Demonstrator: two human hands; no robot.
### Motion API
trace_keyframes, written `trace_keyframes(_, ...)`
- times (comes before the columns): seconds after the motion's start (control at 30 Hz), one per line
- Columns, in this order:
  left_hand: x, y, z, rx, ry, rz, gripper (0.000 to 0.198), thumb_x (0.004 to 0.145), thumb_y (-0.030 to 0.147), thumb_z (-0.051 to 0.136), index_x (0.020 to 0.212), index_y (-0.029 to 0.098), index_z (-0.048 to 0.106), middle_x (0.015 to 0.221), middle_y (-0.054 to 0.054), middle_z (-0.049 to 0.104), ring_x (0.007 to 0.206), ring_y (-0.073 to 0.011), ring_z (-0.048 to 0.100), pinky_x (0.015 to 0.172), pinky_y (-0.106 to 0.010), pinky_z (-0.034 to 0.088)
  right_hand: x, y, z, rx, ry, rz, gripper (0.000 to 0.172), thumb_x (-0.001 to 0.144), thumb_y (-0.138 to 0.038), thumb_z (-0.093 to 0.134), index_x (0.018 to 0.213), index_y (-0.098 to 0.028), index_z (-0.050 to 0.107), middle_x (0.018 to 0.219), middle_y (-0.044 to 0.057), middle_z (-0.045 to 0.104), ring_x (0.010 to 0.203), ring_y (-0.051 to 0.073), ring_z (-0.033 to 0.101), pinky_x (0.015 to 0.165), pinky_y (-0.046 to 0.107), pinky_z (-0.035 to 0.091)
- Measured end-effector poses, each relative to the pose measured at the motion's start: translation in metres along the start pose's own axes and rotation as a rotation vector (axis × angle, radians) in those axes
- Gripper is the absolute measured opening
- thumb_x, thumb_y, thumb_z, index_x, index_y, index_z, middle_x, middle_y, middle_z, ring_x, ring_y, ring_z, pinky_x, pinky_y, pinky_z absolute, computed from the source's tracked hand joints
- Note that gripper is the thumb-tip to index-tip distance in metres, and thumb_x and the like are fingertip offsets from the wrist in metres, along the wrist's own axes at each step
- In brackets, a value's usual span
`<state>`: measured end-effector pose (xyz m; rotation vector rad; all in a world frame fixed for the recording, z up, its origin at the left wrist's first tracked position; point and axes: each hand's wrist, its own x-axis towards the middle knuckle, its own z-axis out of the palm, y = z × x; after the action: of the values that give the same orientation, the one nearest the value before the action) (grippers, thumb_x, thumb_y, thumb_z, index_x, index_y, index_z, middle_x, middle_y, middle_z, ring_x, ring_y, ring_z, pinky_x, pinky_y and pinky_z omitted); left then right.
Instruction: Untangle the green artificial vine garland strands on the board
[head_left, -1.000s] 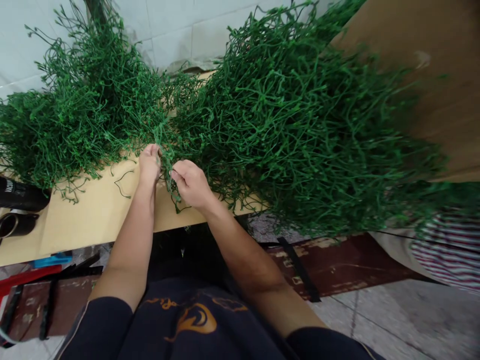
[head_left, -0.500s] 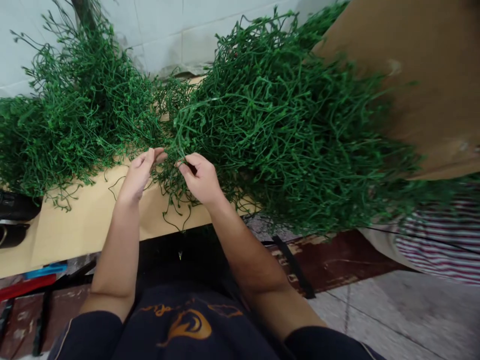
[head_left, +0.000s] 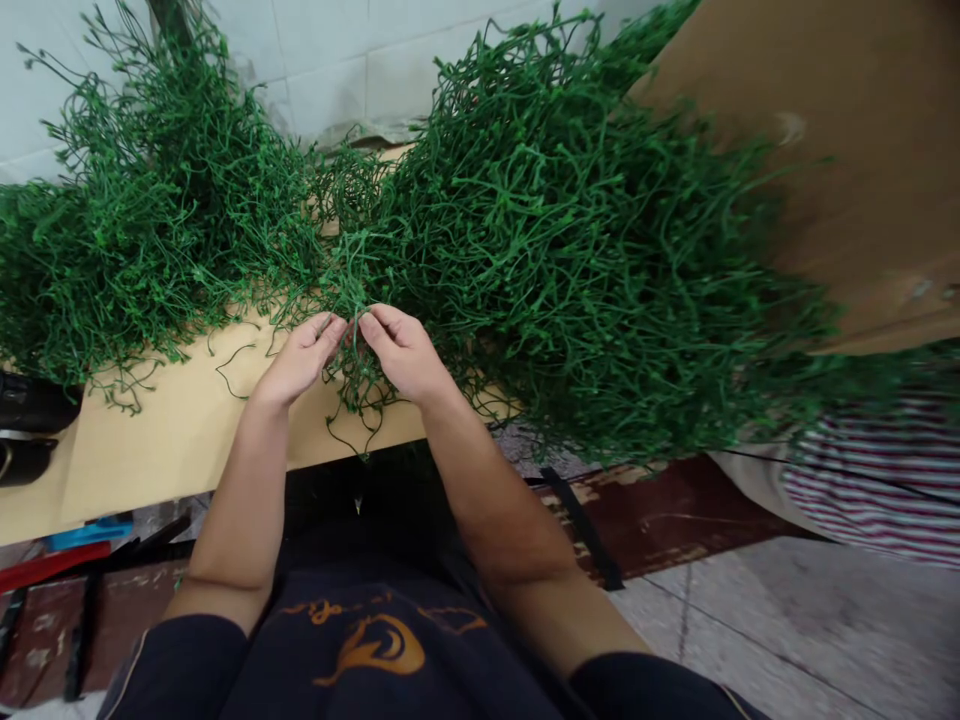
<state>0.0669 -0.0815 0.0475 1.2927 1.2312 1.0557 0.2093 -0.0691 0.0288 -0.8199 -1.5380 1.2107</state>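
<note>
My right hand [head_left: 403, 347] pinches a thin green plant stem [head_left: 358, 270] between thumb and fingers. The stem looks like plastic, and its branching upper part leans over the pile behind. Close beside it, my left hand [head_left: 301, 358] has thumb and fingers pressed together on a thin strand of the same stem, partly hidden by the fingers. The fingertips of the two hands nearly meet. A large heap of green stems [head_left: 570, 240] lies right of my hands, and another green heap [head_left: 172, 220] lies left. Loose stems hang over the board's front edge below my fingers.
The tan board [head_left: 180, 430] lies under the heaps. A brown cardboard sheet [head_left: 862, 180] rises at the right, near a person's striped garment [head_left: 877, 490]. A black object [head_left: 34, 410] sits at the far left; red [head_left: 60, 565] and blue [head_left: 90, 532] items lie below. A tiled wall [head_left: 330, 60] stands behind.
My left hand has moved right, and its spread fingers have closed beside my right hand. The held stem's top has shifted from leaning right to standing more upright.
</note>
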Motion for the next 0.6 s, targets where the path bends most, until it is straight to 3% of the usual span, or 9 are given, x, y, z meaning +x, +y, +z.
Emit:
trace_keyframes(0.1,-0.004,0.002,0.0,-0.003,-0.053,-0.059,0.036,0.071,0.049,0.066,0.062,0.017,0.051,0.049,0.006,0.036,0.044,-0.0052,0.032,0.041,-0.019,0.026,0.0,0.001,0.0,0.073,0.013,0.06,0.03,0.074,-0.045,0.06,0.065,-0.019,0.05,0.06,-0.003,0.043,0.057,0.008,0.037,0.057,0.025,0.035)
trace_keyframes(0.27,-0.004,-0.005,0.003,0.018,0.014,-0.016,0.049,0.077,0.061,0.049,0.054,0.017,0.049,0.045,0.004,0.033,0.041,-0.0064,0.029,0.041,-0.023,0.024,0.003,0.001,-0.002,0.304,-0.077,0.196,0.029,0.065,-0.044,0.068,0.072,-0.019,0.055,0.068,-0.002,0.055,0.066,0.009,0.05,0.065,0.025,0.043)
trace_keyframes(0.43,-0.008,-0.011,0.002,0.134,0.005,0.08,0.049,0.077,0.059,0.051,0.053,0.016,0.054,0.047,0.003,0.038,0.045,-0.0075,0.032,0.044,-0.025,0.024,0.009,0.004,-0.003,0.444,-0.076,0.404,0.037,0.066,-0.054,0.065,0.066,-0.02,0.05,0.059,-0.003,0.049,0.056,0.009,0.046,0.052,0.024,0.038)
trace_keyframes(0.6,-0.008,-0.007,-0.004,-0.121,0.088,0.018,0.052,0.079,0.058,0.048,0.049,0.017,0.044,0.044,0.005,0.029,0.04,-0.0054,0.027,0.04,-0.022,0.024,0.008,0.006,0.002,0.403,-0.067,0.293,0.041,0.061,-0.055,0.069,0.066,-0.019,0.051,0.061,-0.003,0.047,0.054,0.007,0.039,0.052,0.023,0.033)
